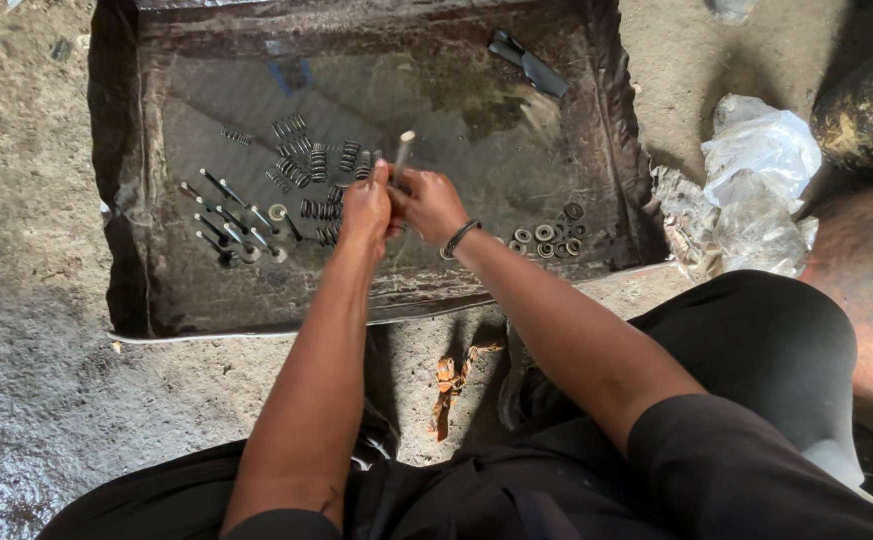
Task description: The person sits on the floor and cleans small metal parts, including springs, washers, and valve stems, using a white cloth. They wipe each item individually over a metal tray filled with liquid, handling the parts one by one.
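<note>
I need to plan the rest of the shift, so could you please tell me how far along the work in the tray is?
Looks done: springs, valves and ring-shaped retainers lie sorted in groups in the dark oily tray. In hand: the left hand and right hand together grip one valve stem over the tray. What is left is hard to judge, since whether the laid-out parts are cleaned cannot be told.

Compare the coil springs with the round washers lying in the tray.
The coil springs are dark ribbed coils lying on their sides; the round washers are flat pale rings with a centre hole. The springs are scattered to the left of both hands, behind the left hand; the washers sit bunched in a tight cluster to the right of the right hand. Both are small metal parts resting loose on the tray, untouched by either hand.
</note>
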